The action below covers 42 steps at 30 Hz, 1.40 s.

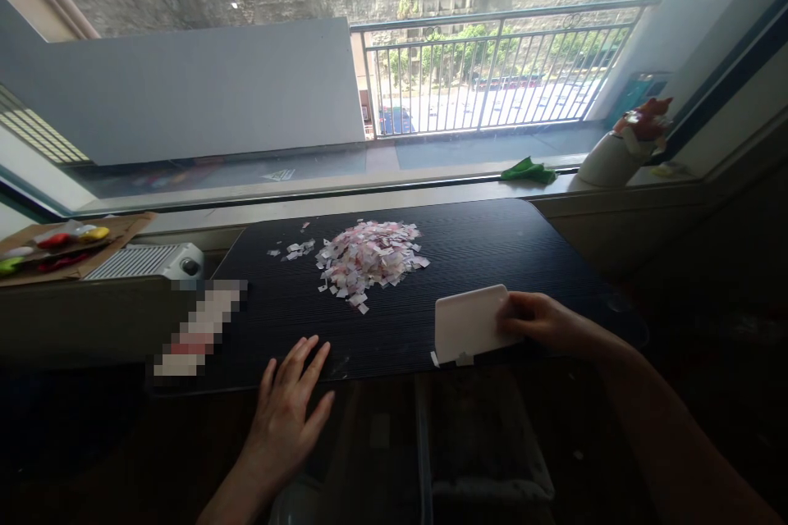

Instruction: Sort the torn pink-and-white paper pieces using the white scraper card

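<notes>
A heap of small white and pinkish paper scraps (371, 256) lies on the dark wood-grain table (486, 242), with several stray scraps (300, 249) to its left. My right hand (542, 318) grips the right edge of a flat white scraper (471, 320), held tilted near the table's front edge. Two scraps (464, 359) show at the scraper's lower edge. At the front edge, left of the scraper, my left hand (292, 402) rests with fingers spread, holding nothing.
Below the front edge stands a bin (492, 459), dim in shadow. A blurred-out item (200, 328) lies at the table's left. A white heater-like box (153, 261) stands beyond it. On the sill are a green cloth (528, 171) and a figurine (628, 143).
</notes>
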Tool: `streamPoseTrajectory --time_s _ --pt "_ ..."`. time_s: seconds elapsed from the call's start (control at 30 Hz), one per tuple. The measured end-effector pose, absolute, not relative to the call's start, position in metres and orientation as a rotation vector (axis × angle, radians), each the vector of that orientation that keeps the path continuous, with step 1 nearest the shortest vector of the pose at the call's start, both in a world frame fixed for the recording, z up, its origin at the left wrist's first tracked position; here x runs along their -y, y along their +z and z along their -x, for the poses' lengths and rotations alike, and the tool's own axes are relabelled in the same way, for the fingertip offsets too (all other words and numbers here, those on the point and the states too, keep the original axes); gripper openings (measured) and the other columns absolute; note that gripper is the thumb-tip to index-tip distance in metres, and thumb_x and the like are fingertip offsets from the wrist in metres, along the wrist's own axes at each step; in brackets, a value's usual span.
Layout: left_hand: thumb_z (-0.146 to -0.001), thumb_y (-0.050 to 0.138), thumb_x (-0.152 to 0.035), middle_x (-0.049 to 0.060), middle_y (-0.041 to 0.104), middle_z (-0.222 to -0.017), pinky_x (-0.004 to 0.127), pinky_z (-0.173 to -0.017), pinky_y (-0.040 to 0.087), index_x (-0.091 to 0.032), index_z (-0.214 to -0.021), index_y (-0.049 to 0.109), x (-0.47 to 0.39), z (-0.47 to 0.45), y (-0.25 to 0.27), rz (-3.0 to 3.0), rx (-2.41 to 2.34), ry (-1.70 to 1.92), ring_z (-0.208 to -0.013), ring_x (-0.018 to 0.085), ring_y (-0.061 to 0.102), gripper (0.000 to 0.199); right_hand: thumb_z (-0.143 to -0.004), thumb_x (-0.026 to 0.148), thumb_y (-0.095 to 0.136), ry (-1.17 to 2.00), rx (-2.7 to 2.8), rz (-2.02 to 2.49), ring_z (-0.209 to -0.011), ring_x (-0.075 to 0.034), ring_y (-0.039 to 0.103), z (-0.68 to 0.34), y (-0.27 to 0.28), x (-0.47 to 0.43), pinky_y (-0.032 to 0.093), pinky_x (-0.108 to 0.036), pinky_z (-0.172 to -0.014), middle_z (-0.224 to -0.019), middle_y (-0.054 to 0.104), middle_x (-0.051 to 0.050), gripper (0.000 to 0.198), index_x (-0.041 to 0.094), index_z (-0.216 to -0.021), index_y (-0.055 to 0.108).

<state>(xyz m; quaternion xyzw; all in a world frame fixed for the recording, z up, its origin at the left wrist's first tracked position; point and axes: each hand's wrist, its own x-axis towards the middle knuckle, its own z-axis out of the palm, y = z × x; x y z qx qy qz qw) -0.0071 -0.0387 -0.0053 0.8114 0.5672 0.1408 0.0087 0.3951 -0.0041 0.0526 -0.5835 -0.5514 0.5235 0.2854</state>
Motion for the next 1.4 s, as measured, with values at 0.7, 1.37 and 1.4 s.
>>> streamPoseTrajectory --time_s 0.7,1.37,1.4 --pt "-0.09 0.037 -0.03 0.01 0.046 -0.144 0.055 -0.109 0.03 -0.022 -0.138 0.043 0.039 0.006 -0.003 -2.545 -1.76 0.436 -0.135 0.027 0.039 0.049 -0.071 0.029 0.065 1.254 1.594 1.571 -0.068 -0.015 0.058 -0.383 0.048 0.006 0.045 -0.026 -0.062 -0.072 0.064 0.001 0.013 0.017 -0.075 0.065" --pt "-0.084 0.044 -0.018 0.012 0.042 -0.147 0.059 -0.111 0.026 -0.02 -0.139 0.041 0.044 -0.007 0.011 -2.417 -1.784 0.34 -0.138 0.028 0.034 0.056 -0.064 0.06 0.07 0.895 1.331 1.559 -0.078 -0.028 0.068 -0.368 0.05 0.02 0.055 -0.037 -0.075 -0.078 0.073 -0.006 0.039 0.024 -0.078 0.067" --pt "-0.083 0.045 -0.016 0.013 0.041 -0.147 0.06 -0.111 0.025 -0.019 -0.139 0.041 0.044 -0.009 0.014 -2.383 -1.783 0.306 -0.138 0.028 0.032 0.057 -0.065 0.059 0.07 0.901 1.34 1.533 -0.078 -0.028 0.068 -0.354 0.045 0.012 0.055 -0.037 -0.075 -0.079 0.074 -0.006 0.037 0.024 -0.079 0.067"
